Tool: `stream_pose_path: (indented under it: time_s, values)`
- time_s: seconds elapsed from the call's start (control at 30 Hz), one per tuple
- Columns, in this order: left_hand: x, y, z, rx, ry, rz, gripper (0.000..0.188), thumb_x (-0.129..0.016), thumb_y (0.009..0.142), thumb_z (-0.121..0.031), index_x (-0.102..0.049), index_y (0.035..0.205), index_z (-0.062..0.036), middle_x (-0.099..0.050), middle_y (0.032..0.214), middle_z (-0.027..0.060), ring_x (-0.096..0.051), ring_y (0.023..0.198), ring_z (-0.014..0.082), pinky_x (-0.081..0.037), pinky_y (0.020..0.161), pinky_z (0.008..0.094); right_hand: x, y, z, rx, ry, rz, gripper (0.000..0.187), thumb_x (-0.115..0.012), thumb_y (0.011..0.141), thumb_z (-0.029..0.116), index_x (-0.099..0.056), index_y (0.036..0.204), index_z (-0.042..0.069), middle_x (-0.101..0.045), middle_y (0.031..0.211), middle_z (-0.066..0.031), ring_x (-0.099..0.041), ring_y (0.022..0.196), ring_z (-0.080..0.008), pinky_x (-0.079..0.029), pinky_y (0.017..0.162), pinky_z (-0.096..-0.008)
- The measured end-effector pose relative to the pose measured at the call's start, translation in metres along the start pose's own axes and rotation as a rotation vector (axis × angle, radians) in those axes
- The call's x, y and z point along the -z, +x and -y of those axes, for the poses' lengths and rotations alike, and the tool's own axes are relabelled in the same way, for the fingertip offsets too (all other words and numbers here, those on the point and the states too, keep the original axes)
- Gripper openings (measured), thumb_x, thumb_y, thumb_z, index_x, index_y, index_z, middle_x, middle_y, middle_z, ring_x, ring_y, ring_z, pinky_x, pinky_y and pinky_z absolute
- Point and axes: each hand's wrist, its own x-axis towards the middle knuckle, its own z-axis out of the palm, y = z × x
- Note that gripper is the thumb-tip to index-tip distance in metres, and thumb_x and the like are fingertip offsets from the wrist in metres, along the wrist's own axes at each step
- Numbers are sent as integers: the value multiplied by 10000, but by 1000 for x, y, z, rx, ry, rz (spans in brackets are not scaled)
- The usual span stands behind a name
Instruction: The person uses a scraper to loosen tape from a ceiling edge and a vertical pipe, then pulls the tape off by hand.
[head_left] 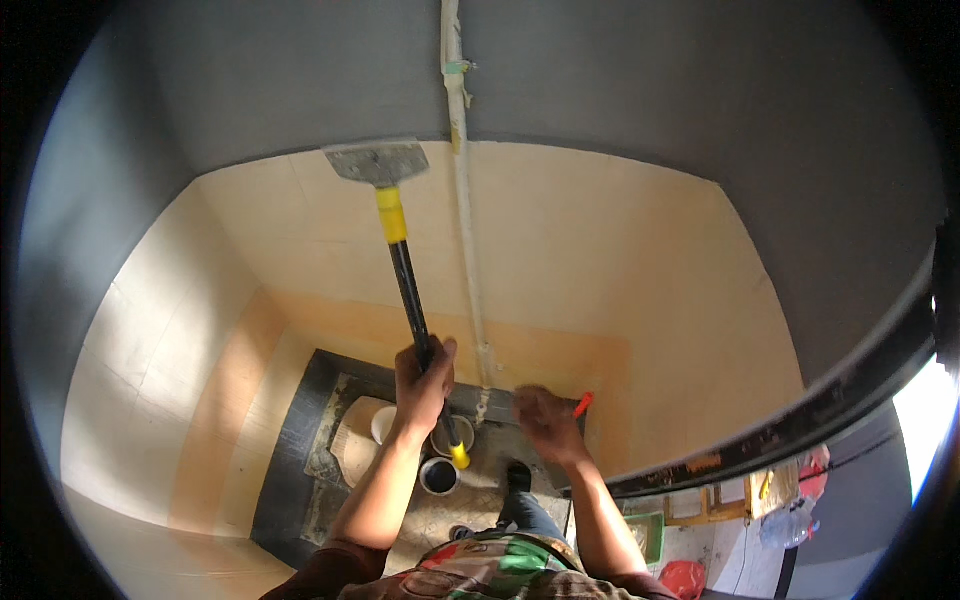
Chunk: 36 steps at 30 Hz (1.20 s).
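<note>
Scraper held up against a tiled wall.
Beige wall (pixel 620 260), white pipe (pixel 462 200); the left hand (pixel 422 385) grips the scraper (pixel 398 240), blade at the tile's top edge; the right hand (pixel 545 420) clasps a red-handled tool (pixel 582 404); pots (pixel 440 475) stand below.

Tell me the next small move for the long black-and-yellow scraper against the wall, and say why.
Probably draw the long black-and-yellow scraper a short way down the beige tiled wall. Its grey metal blade sits right at the edge where the tiles meet the grey plaster above, and the left hand grips the handle low. The right hand, holding a flat dark board, stays clear of it.
</note>
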Motion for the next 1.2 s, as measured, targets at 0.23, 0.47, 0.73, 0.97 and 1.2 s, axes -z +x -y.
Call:
stream_pose_path:
  time_s: [0.23,0.47,0.73,0.97,1.2]
  values:
    - [-57,151,-91,-233,53,-300,203,-720,986,-246,-657,933,-60,-493,615,-63,-372,459,10,-275,412,219,41,254,157,444,143,-436,356,-750,886,50,-630,1212,-26,-733,1003,-136,-747,855,-203,-603,792,-344]
    - [-101,230,-134,-338,241,-403,375,-780,933,-228,-703,1199,25,-659,807,25,-398,496,25,-311,460,217,36,367,202,656,74,-476,393,-771,890,153,-634,1200,-44,-705,999,-205,-731,831,-294,-592,751,-398]
    - [-109,263,-140,-482,471,-447,316,-760,945,-216,-721,1173,-1,-463,612,-80,-355,480,14,-265,437,221,29,388,197,841,-78,-624,249,-673,888,34,-629,1133,24,-634,971,-194,-666,871,-416,-555,738,-484]
    - [-112,257,-145,-366,312,-356,235,-697,984,-164,-719,1168,-19,-533,655,-55,-356,482,12,-258,427,221,46,370,208,726,-241,-514,322,-677,841,-7,-628,1159,14,-613,1017,-198,-665,887,-410,-554,760,-497]
    - [-84,276,-144,-510,333,-182,217,-730,963,-120,-722,1150,-11,-685,833,9,-555,696,57,-452,618,239,50,362,208,694,-43,-371,263,-650,883,-22,-652,1147,-20,-647,1007,-205,-687,848,-356,-564,750,-434]
